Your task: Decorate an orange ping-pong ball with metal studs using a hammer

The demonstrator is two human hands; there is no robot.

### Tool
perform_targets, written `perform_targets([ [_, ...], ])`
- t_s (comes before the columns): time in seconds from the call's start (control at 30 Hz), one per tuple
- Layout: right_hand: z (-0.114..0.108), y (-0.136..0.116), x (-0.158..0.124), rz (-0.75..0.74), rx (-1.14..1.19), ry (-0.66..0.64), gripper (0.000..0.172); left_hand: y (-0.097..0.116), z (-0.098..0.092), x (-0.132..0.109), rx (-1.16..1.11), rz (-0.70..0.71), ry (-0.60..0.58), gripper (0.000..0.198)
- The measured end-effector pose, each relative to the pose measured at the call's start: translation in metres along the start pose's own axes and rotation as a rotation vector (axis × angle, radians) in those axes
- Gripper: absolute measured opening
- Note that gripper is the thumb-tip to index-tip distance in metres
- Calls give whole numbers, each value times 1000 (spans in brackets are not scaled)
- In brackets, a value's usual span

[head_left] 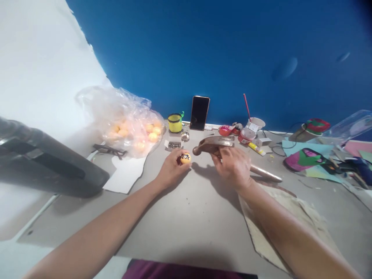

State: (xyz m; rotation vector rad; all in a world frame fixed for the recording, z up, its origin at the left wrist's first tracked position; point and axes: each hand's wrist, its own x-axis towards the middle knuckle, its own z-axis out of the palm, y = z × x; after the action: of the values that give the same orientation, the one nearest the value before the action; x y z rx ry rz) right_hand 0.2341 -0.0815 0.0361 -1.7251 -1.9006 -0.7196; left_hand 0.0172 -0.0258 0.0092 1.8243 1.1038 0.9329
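Note:
In my left hand (170, 168) is a small orange ball (186, 158), pinched between thumb and fingers, with shiny metal studs across its top. My right hand (234, 164) is closed around a claw hammer (213, 143), close to its head. The handle slants down to the right behind the hand. The hammer's round striking face is just right of the ball, apart from it. Beyond my left hand lies an open little box (173, 145) of small metal pieces. A ball covered in silver studs (185, 136) rests behind that box.
A clear plastic bag (133, 128) of orange balls stands left, near glasses (109, 150) and white paper (126, 174). A phone (199, 113) leans on the blue wall beside a yellow container (174, 123). Cups (250, 130), a glue stick (257, 148) and folded cloth (290, 221) are right.

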Motion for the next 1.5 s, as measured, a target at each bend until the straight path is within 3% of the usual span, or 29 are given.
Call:
perform_targets([
  [0.13,-7,-10,-1,-106,89,-45,28,5,1,-1,-82,-20,-74,29],
  [0.3,-12,-8,1,-31,86,12,29,8,1,-2,-145,-138,-46,37],
  [0.47,-9,-8,-1,-102,134,-79,29,8,1,-2,-156,-110,-68,29],
  [0.6,-11,-8,-1,-31,112,3,29,6,2,-2,-117,-135,-48,30],
  [0.77,-13,-9,-1,-156,116,13,31,6,4,-3,-168,-106,-64,27],
  [0.93,-18,-6,2,-23,107,-9,32,9,5,-3,-133,-133,-39,29],
  [1.13,-10,-3,1,-63,149,-164,25,9,5,-4,-173,-120,-55,28],
  [1.33,-3,18,10,200,89,-336,25,11,6,-9,-308,-164,-88,44],
  [1.5,11,32,15,340,131,-539,33,16,6,-13,-277,-95,-100,38],
])
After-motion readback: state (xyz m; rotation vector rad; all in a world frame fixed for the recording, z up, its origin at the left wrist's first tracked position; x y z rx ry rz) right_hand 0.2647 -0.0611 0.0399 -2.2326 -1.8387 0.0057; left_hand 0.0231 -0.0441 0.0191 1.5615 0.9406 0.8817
